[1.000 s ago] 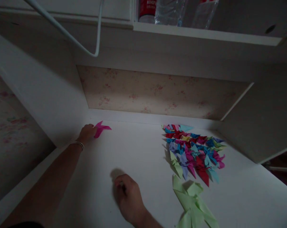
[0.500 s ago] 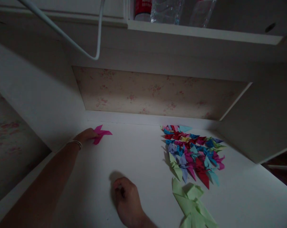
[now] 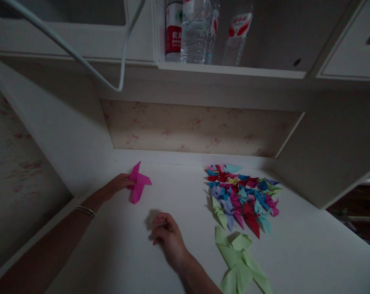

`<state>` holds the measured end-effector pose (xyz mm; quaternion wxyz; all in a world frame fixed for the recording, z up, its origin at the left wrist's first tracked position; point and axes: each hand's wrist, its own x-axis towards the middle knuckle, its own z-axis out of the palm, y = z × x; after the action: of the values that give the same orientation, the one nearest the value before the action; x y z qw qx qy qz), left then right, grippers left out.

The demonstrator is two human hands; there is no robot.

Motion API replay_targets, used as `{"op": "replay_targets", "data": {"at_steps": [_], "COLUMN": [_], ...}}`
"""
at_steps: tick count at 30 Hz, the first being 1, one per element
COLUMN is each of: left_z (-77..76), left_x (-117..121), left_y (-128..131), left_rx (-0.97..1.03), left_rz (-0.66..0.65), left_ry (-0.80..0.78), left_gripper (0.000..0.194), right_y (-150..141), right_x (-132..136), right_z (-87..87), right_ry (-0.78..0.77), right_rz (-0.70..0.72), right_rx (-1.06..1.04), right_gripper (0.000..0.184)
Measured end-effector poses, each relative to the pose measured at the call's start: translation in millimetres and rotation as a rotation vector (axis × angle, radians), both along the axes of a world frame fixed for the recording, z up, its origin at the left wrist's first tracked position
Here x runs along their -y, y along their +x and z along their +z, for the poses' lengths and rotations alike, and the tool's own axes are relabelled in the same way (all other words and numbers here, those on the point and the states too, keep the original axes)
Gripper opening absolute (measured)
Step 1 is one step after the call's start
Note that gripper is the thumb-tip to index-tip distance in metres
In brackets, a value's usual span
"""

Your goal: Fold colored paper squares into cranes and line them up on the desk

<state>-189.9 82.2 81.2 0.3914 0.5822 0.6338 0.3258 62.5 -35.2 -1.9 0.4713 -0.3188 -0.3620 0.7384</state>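
At the left, my left hand (image 3: 123, 182) is closed on a magenta origami crane (image 3: 138, 183), pinching its left side between thumb and fingers. The crane's flat paper points spread up, right and down. Nearer to me, my right hand (image 3: 169, 241) hovers low over the white desk. Its fingers are loosely curled, with a gap between thumb and fingertips and nothing visible in them. A large pale green origami piece (image 3: 238, 261) lies to its right. Behind that piece, many small coloured origami cranes (image 3: 243, 196) lie packed in rows.
The white desk (image 3: 179, 196) is closed in by side panels and a floral back wall (image 3: 200, 128). Above it, a shelf (image 3: 234, 72) holds several plastic bottles (image 3: 195, 36). A pale bent tube (image 3: 122, 61) hangs down at the upper left.
My left hand has brought the magenta crane slightly right and nearer, turning it so more of its surface shows. My right hand's fingers have loosened. The camera has tilted up, showing more bottles.
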Motion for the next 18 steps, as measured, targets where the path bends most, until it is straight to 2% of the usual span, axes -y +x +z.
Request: {"op": "replay_targets", "data": {"at_steps": [3, 5, 7, 9, 13, 18], "left_z": [6.4, 6.1, 4.5, 3.3, -0.8, -19.5], "left_x": [25.0, 42.5, 59.0, 73.5, 94.5, 104.2], "left_y": [31.1, 52.3, 73.0, 92.7, 124.6, 141.5], "left_rx": [0.089, 0.149, 0.213, 0.271, 0.432, 0.472], "left_rz": [-0.123, -0.169, -0.161, -0.160, -0.189, -0.046], "left_ry": [0.032, 0.023, 0.022, 0.031, 0.003, 0.033], "left_gripper": [0.027, 0.028, 0.029, 0.028, 0.026, 0.027], "right_y": [7.2, 11.3, 15.0, 18.3, 24.1, 28.3], "right_x": [-5.3, -6.7, -7.0, -7.2, -8.6, -11.8], "right_z": [5.3, 9.5, 14.6, 20.4, 29.6, 28.6], "right_ry": [-0.122, -0.182, -0.213, -0.191, -0.084, -0.029], "right_rz": [-0.012, 0.011, 0.045, 0.067, 0.050, -0.028], "right_rx": [-0.169, -0.248, -0.304, -0.338, -0.384, -0.274], "right_gripper": [0.042, 0.040, 0.035, 0.034, 0.044, 0.034]}}
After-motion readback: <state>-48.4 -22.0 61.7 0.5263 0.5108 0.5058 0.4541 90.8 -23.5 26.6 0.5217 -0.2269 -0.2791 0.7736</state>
